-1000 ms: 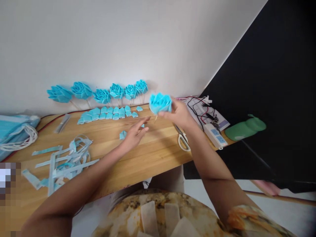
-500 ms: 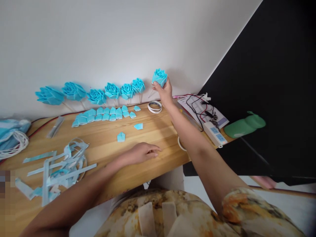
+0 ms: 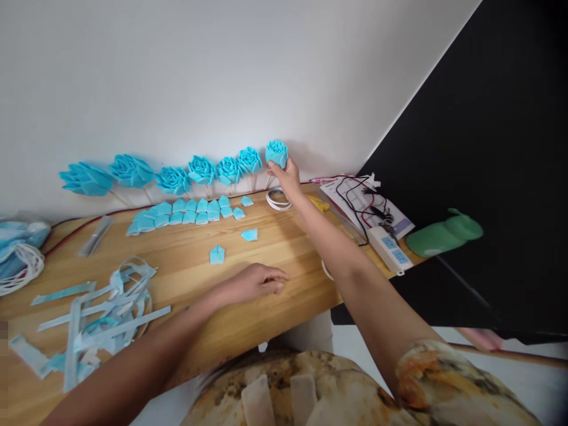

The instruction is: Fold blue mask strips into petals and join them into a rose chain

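Note:
My right hand (image 3: 288,176) reaches to the back of the wooden table (image 3: 275,248) and grips a blue paper rose (image 3: 277,152) at its base, holding it against the white wall at the right end of a row of several blue roses (image 3: 202,168). My left hand (image 3: 260,280) rests on the tabletop near the front, fingers loosely curled with nothing in them. Two loose blue folded petals (image 3: 217,255) lie just beyond it. A row of several folded petals (image 3: 186,211) lies below the roses.
A tape roll (image 3: 277,199) lies beside my right hand. Blue strips (image 3: 95,310) are piled at the front left, and masks (image 3: 18,251) at the far left. At the right are a power strip (image 3: 390,248), wires (image 3: 359,198) and a green object (image 3: 444,234).
My right hand carried the rose from mid-table up to the wall, then lowered it beside the row. My left hand drew back to the table's front and settled there.

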Demonstrator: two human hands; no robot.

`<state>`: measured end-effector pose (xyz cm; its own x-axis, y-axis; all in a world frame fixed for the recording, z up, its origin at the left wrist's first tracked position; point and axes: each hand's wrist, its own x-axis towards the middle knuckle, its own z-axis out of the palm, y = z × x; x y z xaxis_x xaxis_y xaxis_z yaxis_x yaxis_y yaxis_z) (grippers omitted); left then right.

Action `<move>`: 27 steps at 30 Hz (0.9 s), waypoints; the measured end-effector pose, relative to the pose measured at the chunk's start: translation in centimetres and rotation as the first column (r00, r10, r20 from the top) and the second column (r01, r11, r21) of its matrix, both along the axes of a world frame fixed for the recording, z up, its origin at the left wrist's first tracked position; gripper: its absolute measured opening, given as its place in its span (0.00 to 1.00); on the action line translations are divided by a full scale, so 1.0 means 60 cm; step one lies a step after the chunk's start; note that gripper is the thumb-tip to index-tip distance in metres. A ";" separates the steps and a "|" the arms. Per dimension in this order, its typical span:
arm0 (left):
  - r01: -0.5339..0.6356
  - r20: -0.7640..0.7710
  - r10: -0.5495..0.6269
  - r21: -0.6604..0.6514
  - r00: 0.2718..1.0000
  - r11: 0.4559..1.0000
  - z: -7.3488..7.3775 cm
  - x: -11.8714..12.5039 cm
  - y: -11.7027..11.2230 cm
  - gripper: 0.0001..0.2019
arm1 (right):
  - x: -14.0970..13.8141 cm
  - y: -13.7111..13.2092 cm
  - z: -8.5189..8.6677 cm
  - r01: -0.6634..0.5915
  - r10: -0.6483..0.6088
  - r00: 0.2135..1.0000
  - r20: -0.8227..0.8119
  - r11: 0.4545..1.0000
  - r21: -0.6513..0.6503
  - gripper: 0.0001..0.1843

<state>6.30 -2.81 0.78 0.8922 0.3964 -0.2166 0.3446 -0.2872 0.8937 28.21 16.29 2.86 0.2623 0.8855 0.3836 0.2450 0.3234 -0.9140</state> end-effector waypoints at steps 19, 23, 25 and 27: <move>0.001 0.061 0.001 -0.027 0.998 1.000 -0.007 0.000 0.002 0.20 | -0.008 0.017 -0.042 0.262 -0.199 0.898 0.394 0.959 -0.112 0.10; 0.007 0.034 -0.006 -0.022 0.999 1.000 -0.003 -0.001 0.002 0.21 | -0.013 0.006 -0.041 0.324 -0.233 0.844 0.483 0.939 -0.114 0.10; 0.002 0.035 -0.001 -0.037 0.999 0.999 -0.003 0.000 0.002 0.21 | -0.014 0.003 -0.041 0.339 -0.234 0.823 0.518 0.933 -0.118 0.11; -0.005 0.048 0.007 -0.050 0.999 0.999 -0.003 0.000 0.002 0.20 | -0.014 0.002 -0.040 0.350 -0.231 0.805 0.546 0.929 -0.122 0.11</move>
<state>6.33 -2.66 0.58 0.8998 0.3913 -0.1930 0.3023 -0.2401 0.9225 27.34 16.41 0.44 0.3370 0.8728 0.3530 0.7480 -0.0205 -0.6634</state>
